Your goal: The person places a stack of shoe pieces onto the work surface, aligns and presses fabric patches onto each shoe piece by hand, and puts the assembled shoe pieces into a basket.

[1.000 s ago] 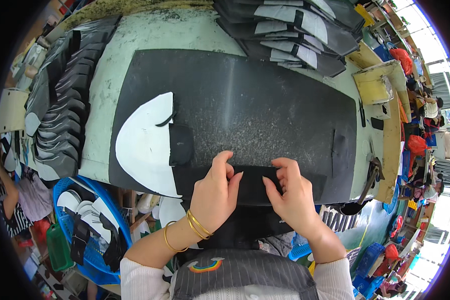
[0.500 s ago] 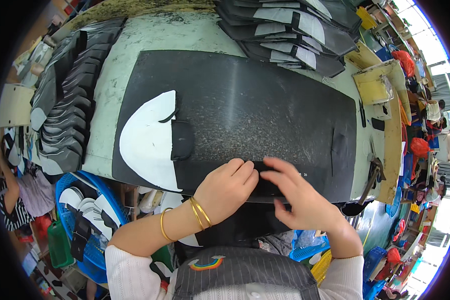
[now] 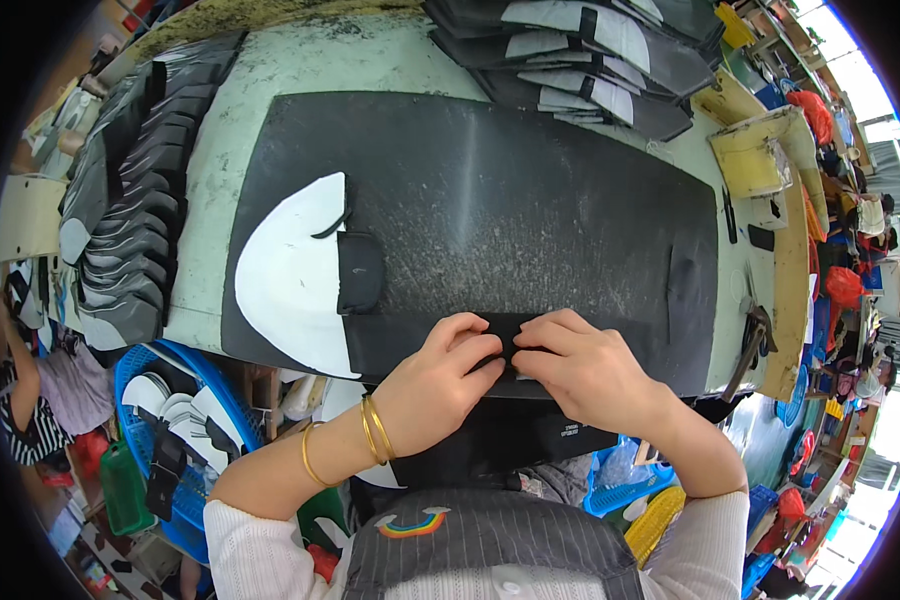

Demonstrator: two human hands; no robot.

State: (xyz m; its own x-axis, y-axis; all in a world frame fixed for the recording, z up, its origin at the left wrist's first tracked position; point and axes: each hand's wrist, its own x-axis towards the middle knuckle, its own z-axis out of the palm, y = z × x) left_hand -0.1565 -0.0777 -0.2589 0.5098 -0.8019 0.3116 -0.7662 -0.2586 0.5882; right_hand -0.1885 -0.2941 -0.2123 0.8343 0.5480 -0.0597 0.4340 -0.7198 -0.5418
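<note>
On the black mat [image 3: 530, 170] lies a rounded white piece [image 3: 290, 280] with a black tab [image 3: 360, 272] at its straight edge. A long black strip [image 3: 385, 338] runs from it to the right along the mat's near edge. My left hand [image 3: 448, 372] is closed, pinching the black strip near its middle. Right beside it, my right hand [image 3: 590, 370] has its fingers closed on the same strip. The fingertips of both hands nearly meet, and they hide the pinched part. Part of the black material hangs below the mat's edge, under my right hand.
Overlapping black and grey pieces [image 3: 145, 210] line the table's left side. More black-and-white pieces [image 3: 590, 60] are piled at the far right. A blue basket [image 3: 235, 375] with white pieces stands at lower left. Tools [image 3: 755, 345] lie at the right edge, near a yellowish box [image 3: 750, 170].
My right hand's raised, spread fingers have come down and closed on the black strip. My left hand has shifted slightly left. Printed black material now shows hanging below my right hand.
</note>
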